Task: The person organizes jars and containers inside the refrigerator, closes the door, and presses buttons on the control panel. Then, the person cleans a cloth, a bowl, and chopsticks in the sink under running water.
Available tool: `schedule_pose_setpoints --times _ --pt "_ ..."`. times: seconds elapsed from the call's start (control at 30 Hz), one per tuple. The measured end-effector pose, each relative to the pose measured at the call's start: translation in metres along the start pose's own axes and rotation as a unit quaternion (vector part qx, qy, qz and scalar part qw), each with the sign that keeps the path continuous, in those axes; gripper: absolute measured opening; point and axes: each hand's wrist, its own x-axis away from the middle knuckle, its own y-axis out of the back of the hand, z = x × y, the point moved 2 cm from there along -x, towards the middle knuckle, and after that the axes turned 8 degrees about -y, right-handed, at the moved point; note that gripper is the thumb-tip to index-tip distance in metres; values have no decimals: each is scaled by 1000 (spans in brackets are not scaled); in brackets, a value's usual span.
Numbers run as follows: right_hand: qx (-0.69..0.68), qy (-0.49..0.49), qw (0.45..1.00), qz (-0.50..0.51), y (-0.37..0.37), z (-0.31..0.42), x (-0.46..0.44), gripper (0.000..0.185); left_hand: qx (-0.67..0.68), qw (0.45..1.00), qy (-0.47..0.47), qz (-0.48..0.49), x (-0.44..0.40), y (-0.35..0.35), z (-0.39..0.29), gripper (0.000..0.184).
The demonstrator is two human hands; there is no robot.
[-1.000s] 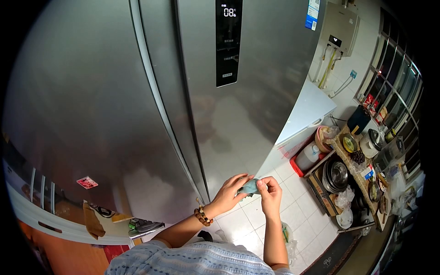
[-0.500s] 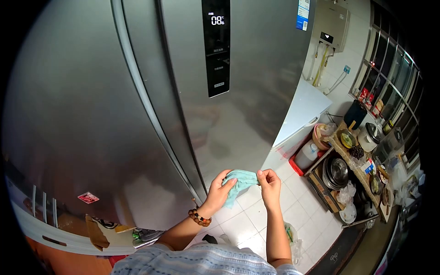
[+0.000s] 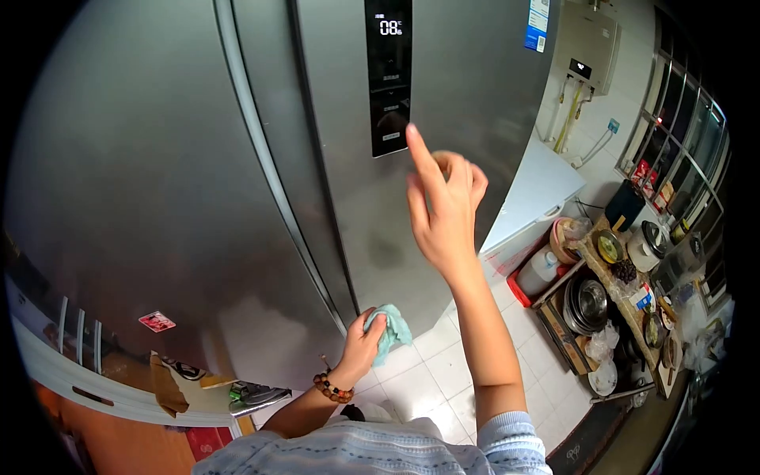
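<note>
Beads (image 3: pixel 333 388) ring the wrist of the left hand (image 3: pixel 361 340), which is well below the control panel (image 3: pixel 388 87) and a little to its left. This hand is closed around one side of a pale green cloth (image 3: pixel 393 332), pinching it against the thumb. The cloth, well under the panel, is bunched at the grip, its free end drooping to the right. It should handle as light, soft and limp, giving at every fold and hardly fragile; whether it is damp cannot be told. The gathered part by the thumb looks the surest hold; a hanging corner would suit a second pinch.

The panel, set in the grey fridge (image 3: pixel 372 237), shows "08" in white digits with a tiny mark beside them; its smaller characters are too fine to read. The right hand (image 3: pixel 445 210) has its forefinger extended at the panel's lower right edge, touching or just short of it, I cannot tell. Its other fingers curl loosely around nothing.

Up and right of the panel, a blue and white label (image 3: pixel 537 24) carries illegible print. Farther right, a water heater (image 3: pixel 590 43) has a small lit display, unreadable. Right of and lower than the panel, a blue and white packet (image 3: pixel 642 298) on the bench (image 3: pixel 595 261) shows no legible name.
</note>
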Motion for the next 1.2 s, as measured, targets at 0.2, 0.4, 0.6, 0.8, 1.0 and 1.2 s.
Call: schedule_pose_setpoints --times 0.2,0.4,0.6,0.8,1.0,1.2 --pt "69 17 995 -66 -14 -2 -29 51 -1 999 -7 -53 2 23 -4 25" --pt "60 31 995 -72 -23 5 -34 50 -12 996 -3 -83 -2 20 -7 26" --pt "39 28 998 -41 -20 -1 -33 47 -25 995 -15 -100 -9 9 0 26" --pt "17 29 998 -51 -21 -10 -26 45 -25 994 -31 -99 -16 1 2 26" --pt "27 51 997 -54 -24 -2 -29 46 -22 993 -32 -110 -20 -4 -1 27" --pt "6 41 998 -54 -23 -10 -21 48 -39 992 -31 -112 -20 -2 -1 26"
